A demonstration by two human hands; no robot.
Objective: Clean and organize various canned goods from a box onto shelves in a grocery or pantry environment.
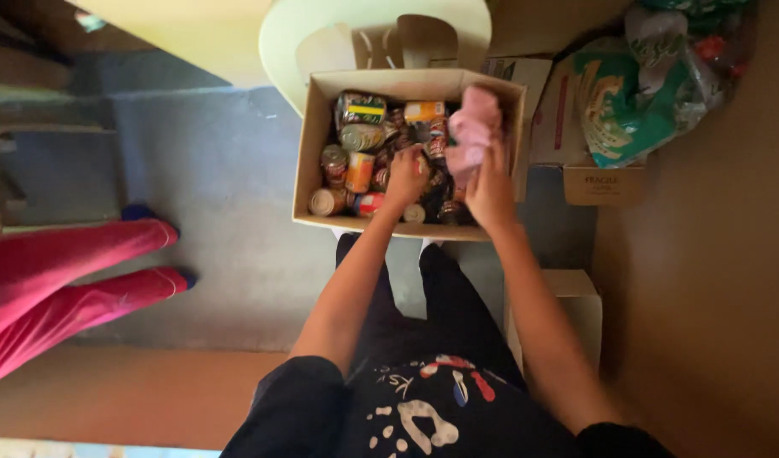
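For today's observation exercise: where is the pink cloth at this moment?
In the head view, the pink cloth is gripped by the right hand over the right side of the cardboard box of cans.

Another person's pink-trousered legs (58, 271) stretch across grey floor (220, 212); green bags (635, 93) top a side carton (601, 182).

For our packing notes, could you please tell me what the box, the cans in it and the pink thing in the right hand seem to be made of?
Box: plain brown cardboard, matte, with folded flaps. Cans: probably metal, with shiny rims and colourful wraparound labels. Pink thing: apparently soft cloth, bunched in folds in the right hand; too blurred to be sure.
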